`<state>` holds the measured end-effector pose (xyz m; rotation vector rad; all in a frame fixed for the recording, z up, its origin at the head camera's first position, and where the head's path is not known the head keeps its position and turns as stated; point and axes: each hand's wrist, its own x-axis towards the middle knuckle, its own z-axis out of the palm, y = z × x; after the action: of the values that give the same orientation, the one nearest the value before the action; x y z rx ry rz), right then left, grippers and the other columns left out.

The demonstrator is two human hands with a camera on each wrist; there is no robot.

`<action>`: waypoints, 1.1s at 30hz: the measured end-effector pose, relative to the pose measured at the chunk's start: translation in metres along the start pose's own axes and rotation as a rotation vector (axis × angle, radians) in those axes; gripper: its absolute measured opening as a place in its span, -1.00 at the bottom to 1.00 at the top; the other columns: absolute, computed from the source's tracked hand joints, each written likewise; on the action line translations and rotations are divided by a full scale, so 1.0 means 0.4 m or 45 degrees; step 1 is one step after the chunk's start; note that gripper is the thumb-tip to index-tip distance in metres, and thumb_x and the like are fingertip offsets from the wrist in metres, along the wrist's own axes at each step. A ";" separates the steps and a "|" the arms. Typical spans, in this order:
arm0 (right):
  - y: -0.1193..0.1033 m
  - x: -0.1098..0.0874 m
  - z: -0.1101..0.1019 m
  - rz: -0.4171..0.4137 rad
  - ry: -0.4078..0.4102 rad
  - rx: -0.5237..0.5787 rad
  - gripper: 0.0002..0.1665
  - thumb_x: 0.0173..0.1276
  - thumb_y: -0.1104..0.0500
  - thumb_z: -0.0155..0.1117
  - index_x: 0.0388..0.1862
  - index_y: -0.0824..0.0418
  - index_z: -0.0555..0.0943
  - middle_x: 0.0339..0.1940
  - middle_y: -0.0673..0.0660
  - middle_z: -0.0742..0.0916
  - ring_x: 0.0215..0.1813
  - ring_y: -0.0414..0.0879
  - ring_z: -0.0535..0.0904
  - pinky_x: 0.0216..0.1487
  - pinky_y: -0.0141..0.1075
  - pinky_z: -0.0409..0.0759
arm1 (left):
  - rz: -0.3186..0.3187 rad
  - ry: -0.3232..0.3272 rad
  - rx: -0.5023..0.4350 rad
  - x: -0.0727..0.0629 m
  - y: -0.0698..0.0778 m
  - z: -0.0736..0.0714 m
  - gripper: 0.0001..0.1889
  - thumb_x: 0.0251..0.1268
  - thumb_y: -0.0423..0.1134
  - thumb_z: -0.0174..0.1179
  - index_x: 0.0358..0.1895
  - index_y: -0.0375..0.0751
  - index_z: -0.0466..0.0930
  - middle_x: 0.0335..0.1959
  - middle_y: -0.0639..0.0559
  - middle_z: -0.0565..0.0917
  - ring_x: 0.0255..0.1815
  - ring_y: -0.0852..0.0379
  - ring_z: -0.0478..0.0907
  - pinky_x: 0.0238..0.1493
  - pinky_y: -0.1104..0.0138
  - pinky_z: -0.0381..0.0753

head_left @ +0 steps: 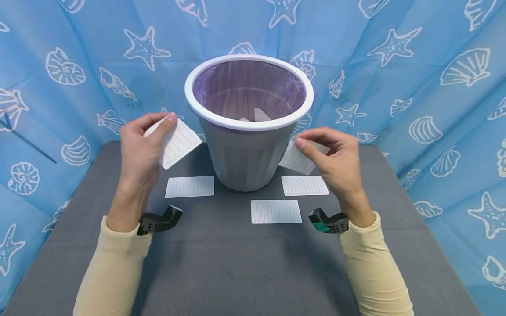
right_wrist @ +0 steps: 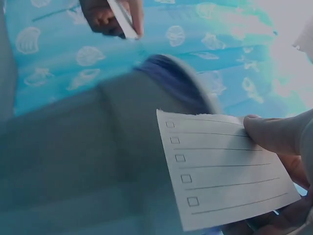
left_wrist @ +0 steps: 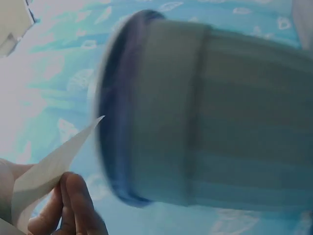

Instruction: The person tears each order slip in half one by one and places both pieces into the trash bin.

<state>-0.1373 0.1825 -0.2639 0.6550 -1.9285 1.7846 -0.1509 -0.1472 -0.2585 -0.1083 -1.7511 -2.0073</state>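
Note:
My left hand [head_left: 138, 149] pinches a lined piece of white paper [head_left: 179, 145] between thumb and fingers, left of the bin. To the bin's right, my right hand [head_left: 337, 158] pinches another lined piece of paper [head_left: 295, 159]; the right wrist view shows small checkboxes and one rough, torn-looking edge on this piece of paper [right_wrist: 220, 169]. Between the hands stands a grey bin [head_left: 245, 153] with a white rim and a purple liner [head_left: 245, 79]. White paper scraps [head_left: 261, 115] show inside, partly hidden by the front rim.
Three lined paper slips lie flat on the dark grey tablecloth [head_left: 237, 267]: a left slip [head_left: 189, 187], a right slip [head_left: 305, 186] and a nearer slip [head_left: 276, 212]. A blue curtain [head_left: 348, 39] with white sea shapes hangs behind the bin and along both sides.

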 end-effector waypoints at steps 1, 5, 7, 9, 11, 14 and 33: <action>-0.018 0.020 -0.006 0.000 0.014 0.020 -0.88 0.23 0.49 0.44 -0.25 0.40 0.76 -0.31 0.18 0.80 -0.24 -0.08 0.71 -0.28 -0.39 0.61 | 0.021 0.015 -0.033 0.017 0.021 0.005 -0.90 0.29 -0.37 0.38 -0.23 -0.37 0.77 -0.34 -0.10 0.68 -0.46 0.15 0.60 -0.47 0.45 0.56; -0.084 0.113 -0.021 -0.010 0.034 0.036 -0.88 0.20 0.47 0.47 -0.27 0.39 0.77 -0.32 0.16 0.79 -0.28 -0.07 0.71 -0.28 -0.40 0.61 | 0.065 0.013 -0.081 0.084 0.098 0.038 -0.89 0.27 -0.37 0.39 -0.23 -0.37 0.79 -0.29 -0.10 0.67 -0.32 0.09 0.56 -0.39 0.41 0.52; -0.112 0.160 -0.022 -0.014 0.020 0.005 -0.89 0.21 0.44 0.48 -0.27 0.39 0.77 -0.32 0.17 0.79 -0.28 -0.05 0.70 -0.27 -0.39 0.61 | 0.046 -0.021 -0.077 0.115 0.125 0.060 -0.88 0.28 -0.36 0.39 -0.20 -0.37 0.79 -0.23 -0.10 0.66 -0.25 0.08 0.55 -0.33 0.39 0.54; -0.135 0.203 -0.018 -0.020 0.003 -0.048 -0.90 0.22 0.42 0.49 -0.27 0.37 0.78 -0.30 0.17 0.79 -0.26 -0.03 0.69 -0.23 -0.36 0.61 | -0.003 -0.061 -0.053 0.141 0.145 0.082 -0.87 0.30 -0.34 0.38 -0.18 -0.35 0.78 -0.16 -0.09 0.63 -0.19 0.08 0.54 -0.27 0.38 0.56; -0.154 0.240 -0.009 -0.013 -0.025 -0.126 -0.91 0.25 0.38 0.48 -0.24 0.34 0.79 -0.26 0.17 0.79 -0.22 -0.01 0.68 -0.19 -0.33 0.61 | -0.060 -0.100 -0.021 0.166 0.159 0.104 -0.85 0.31 -0.32 0.38 -0.15 -0.32 0.78 -0.09 -0.07 0.60 -0.13 0.09 0.52 -0.19 0.36 0.56; -0.172 0.289 0.011 0.009 -0.074 -0.245 -0.88 0.29 0.33 0.47 -0.19 0.31 0.79 -0.19 0.17 0.77 -0.14 0.00 0.68 -0.09 -0.32 0.62 | -0.128 -0.167 0.077 0.197 0.174 0.137 -0.80 0.33 -0.26 0.37 -0.07 -0.28 0.77 0.00 -0.03 0.56 -0.06 0.11 0.49 -0.06 0.31 0.49; -0.105 0.476 0.082 0.226 -0.225 -0.356 -0.80 0.38 0.27 0.39 -0.03 0.25 0.75 -0.07 0.06 0.71 0.05 -0.07 0.60 0.21 -0.25 0.51 | -0.165 -0.403 0.580 0.301 0.220 0.294 -0.71 0.45 -0.19 0.26 0.16 -0.11 0.68 0.15 0.11 0.51 0.12 0.18 0.41 0.20 0.39 0.45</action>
<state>-0.2633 0.1376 -0.1181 0.5741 -2.3659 1.5541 -0.2513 -0.0769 -0.1133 -0.1734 -2.4296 -1.6893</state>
